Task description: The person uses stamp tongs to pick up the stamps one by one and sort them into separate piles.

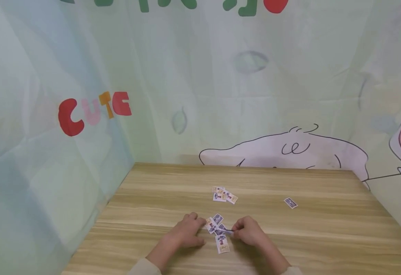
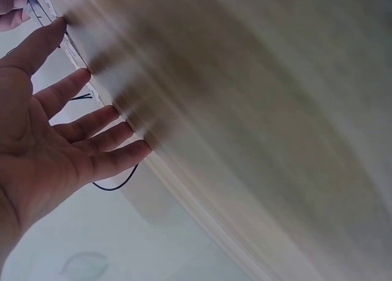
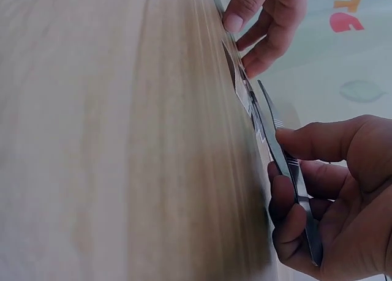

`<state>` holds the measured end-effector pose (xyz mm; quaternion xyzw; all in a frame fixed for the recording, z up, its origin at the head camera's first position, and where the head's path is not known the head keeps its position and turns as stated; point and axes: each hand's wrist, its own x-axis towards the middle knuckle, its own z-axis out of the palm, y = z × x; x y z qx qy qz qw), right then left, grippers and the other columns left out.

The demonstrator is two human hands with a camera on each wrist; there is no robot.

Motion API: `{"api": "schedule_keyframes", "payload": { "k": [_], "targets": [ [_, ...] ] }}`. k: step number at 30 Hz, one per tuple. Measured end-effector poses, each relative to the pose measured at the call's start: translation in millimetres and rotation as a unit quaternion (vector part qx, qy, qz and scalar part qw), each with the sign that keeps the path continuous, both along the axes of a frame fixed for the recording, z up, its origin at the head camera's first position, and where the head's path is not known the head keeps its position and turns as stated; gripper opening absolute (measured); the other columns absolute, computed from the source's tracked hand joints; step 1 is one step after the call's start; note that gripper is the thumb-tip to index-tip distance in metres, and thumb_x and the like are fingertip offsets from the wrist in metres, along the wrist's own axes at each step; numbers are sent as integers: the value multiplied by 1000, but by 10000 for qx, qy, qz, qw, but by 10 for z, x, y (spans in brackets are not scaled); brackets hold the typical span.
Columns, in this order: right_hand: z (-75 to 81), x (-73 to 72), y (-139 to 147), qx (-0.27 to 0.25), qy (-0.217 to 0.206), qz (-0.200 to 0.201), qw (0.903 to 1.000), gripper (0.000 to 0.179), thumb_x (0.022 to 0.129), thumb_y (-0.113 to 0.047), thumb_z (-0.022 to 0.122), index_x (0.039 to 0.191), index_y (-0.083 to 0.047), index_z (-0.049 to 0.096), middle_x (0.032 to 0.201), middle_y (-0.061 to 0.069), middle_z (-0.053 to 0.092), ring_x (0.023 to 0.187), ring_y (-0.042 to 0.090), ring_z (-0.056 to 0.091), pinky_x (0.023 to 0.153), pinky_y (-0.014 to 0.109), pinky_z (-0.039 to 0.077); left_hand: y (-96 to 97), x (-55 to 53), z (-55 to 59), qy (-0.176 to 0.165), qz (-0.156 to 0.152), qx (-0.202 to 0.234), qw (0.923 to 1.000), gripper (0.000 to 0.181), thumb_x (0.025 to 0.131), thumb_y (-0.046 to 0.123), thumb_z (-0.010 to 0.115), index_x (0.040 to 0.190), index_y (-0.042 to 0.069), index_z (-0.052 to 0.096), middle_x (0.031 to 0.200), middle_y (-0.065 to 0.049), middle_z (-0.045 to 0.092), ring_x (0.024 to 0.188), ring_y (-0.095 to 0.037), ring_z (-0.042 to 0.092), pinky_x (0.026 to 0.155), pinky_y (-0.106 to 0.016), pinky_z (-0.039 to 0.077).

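My right hand [image 1: 249, 230] pinches a pair of metal tweezers [image 3: 312, 232] between thumb and fingers. In the right wrist view the two tips stand apart, low over the small printed cards. Those cards lie loosely overlapped between my hands: a cream one [image 1: 211, 225], a dark-faced one [image 1: 218, 219] behind it, and another cream one [image 1: 222, 244] nearer me. The tweezers cross over a dark card at the middle of this group. To the left, my left hand [image 2: 55, 128] is spread, its fingertips down on the tabletop, with the forefinger beside the cream card's left edge.
Farther back on the wooden table [image 1: 159, 191] lies a second overlapping cluster of cards [image 1: 219, 196]. A single dark card [image 1: 290, 203] is off to the right. Printed cloth walls [image 1: 186, 95] rise along the table's back and sides.
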<state>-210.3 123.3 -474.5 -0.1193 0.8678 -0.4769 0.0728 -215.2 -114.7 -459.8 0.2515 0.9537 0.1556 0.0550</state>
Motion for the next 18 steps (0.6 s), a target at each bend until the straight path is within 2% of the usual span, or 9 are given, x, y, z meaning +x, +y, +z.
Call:
{"api": "schedule_keyframes", "payload": {
  "k": [11, 18],
  "targets": [
    [1, -2, 7, 210, 178, -149, 9995, 6, 69, 4, 65, 74, 0, 65, 65, -1, 55, 61, 15, 49, 57, 30, 43, -7, 3, -14, -64, -38, 30, 10000, 56, 72, 33, 73, 121, 9, 59, 113, -12, 51, 102, -28, 48, 85, -45, 45],
    [11, 7, 6, 138, 193, -196, 9995, 5, 70, 4, 66, 73, 0, 65, 65, 0, 55, 61, 16, 48, 56, 30, 42, -10, 4, 14, 54, -102, 6, 9999, 56, 72, 33, 73, 121, 8, 59, 111, -11, 52, 100, -27, 48, 84, -43, 46]
  ]
}}
